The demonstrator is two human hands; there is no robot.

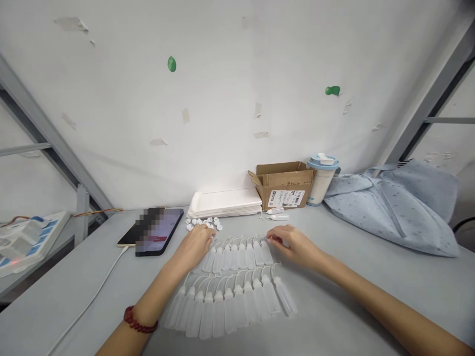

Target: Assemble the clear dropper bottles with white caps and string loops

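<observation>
Two rows of translucent squeeze bottles with thin bent spouts lie on the grey table, a front row (229, 309) and a back row (237, 257). My left hand (195, 244) is closed, its fingers curled at the left end of the back row, beside a pile of small white caps (200, 221). Whatever its fingertips hold is hidden. At the right end of the back row my right hand (293, 243) has thumb and finger pinched together beside the last bottle's spout. I cannot make out what is between them.
Behind the rows are stacked white trays (226, 201), an open cardboard box (285, 185) and a lidded cup (322, 180). Two bottles (277, 217) lie before the box. Blue cloth (393, 207) is at right. Phones (159, 232), a cable (92, 291) and a power strip (33, 242) are left.
</observation>
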